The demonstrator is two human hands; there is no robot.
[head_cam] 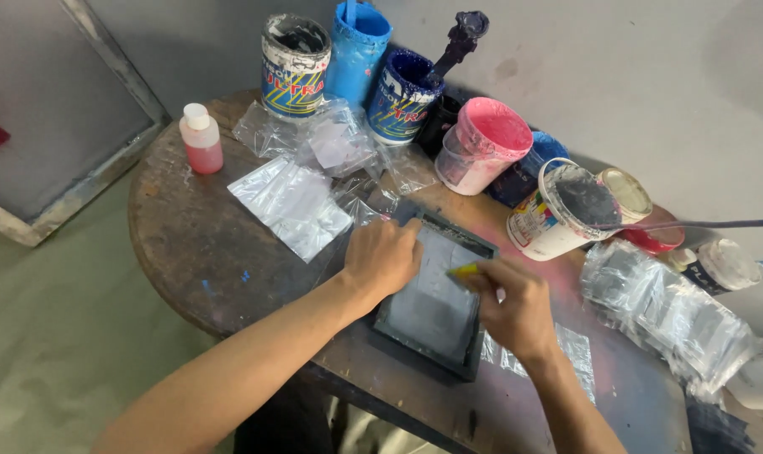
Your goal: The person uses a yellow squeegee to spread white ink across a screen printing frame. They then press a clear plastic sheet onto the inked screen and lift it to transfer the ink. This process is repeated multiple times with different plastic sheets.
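Note:
A small dark-framed printing screen [432, 324] lies on the round wooden table [188, 235], with a clear plastic bag under it. My left hand [383, 256] presses down on the frame's upper left corner, fingers curled. My right hand [516, 307] is over the frame's right edge and grips a small yellow-tipped scraper [464, 271] whose end rests on the grey mesh.
Several paint tubs stand along the wall: a striped one [293, 63], blue ones [356, 46], a pink one [482, 143], a white one with dark ink [562, 210]. A red-liquid bottle [201, 139] sits far left. Clear plastic bags [293, 206] lie left; another pile [676, 315] right. A large screen frame [53, 126] leans left.

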